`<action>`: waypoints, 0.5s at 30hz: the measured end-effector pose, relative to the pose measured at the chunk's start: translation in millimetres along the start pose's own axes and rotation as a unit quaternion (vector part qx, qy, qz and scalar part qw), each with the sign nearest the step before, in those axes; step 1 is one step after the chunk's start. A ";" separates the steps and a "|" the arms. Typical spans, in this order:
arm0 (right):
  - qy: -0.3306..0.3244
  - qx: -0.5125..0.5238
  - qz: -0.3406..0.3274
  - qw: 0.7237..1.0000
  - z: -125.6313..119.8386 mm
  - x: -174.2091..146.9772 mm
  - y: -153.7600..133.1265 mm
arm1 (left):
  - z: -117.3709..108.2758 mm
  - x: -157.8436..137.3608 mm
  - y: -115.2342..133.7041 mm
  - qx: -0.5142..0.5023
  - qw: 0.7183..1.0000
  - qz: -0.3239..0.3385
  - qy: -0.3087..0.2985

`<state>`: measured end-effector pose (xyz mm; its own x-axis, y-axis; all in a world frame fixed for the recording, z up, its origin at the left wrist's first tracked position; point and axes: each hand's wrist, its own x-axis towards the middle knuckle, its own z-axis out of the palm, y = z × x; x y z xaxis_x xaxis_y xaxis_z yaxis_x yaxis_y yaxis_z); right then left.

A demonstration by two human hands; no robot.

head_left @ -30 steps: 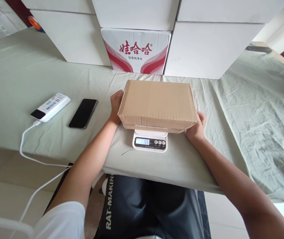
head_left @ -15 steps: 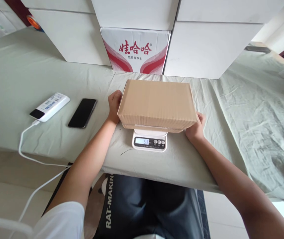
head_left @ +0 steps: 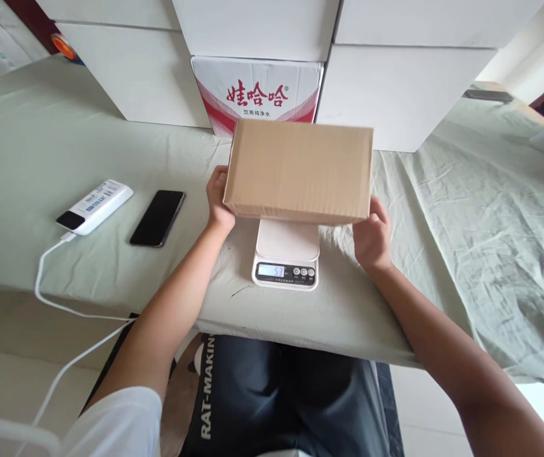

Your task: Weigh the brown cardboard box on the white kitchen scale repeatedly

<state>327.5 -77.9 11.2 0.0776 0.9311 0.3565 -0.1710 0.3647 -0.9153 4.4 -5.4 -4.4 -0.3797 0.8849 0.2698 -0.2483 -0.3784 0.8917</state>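
Observation:
A brown cardboard box [head_left: 300, 168] is held up between both hands, its near edge over a small white digital scale [head_left: 287, 244]. My left hand [head_left: 218, 197] grips the box's left end, and its fingertips are partly hidden behind the cardboard. At the lower right corner, my right hand [head_left: 373, 235] holds the other end, with some fingers out of sight under or behind it. The front of the weighing plate shows bare below the box, and the display [head_left: 272, 271] reads 53.
To the left lie a black phone [head_left: 158, 218] and a white power bank [head_left: 95, 207] with a white cable [head_left: 40, 273] trailing off the table. White boxes [head_left: 405, 95] and a red-and-white printed carton [head_left: 257, 89] stand in a row behind.
Both hands have lifted the cardboard box up off the scale and away from me, its top tilting more toward me. More of the weighing plate now shows; the display still reads 53.

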 end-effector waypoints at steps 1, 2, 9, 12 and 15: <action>-0.017 -0.003 -0.001 1.000 0.8 1.6 -1.6 | 0.5 1.1 -2.2 0.005 1.000 0.027 -0.008; -0.033 -0.006 0.001 0.999 1.4 3.8 -2.3 | 0.9 1.6 -4.9 0.010 0.998 0.054 -0.026; -0.091 -0.010 0.037 0.995 -0.9 25.4 17.3 | 1.0 0.1 -28.7 0.061 0.977 -0.026 -0.201; -0.122 -0.017 0.074 0.990 -3.0 31.3 25.9 | -2.3 3.0 -35.5 0.092 0.979 -0.048 -0.178; -0.143 -0.017 0.104 0.984 -5.2 33.5 30.9 | -6.4 7.4 -38.5 0.100 0.984 -0.053 -0.140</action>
<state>329.9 -35.5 -6.2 -0.2367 0.9520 0.1940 -0.1209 0.1692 -0.9781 5.4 14.1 -39.0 -0.0932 0.9671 0.2368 -0.0811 -0.2444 0.9663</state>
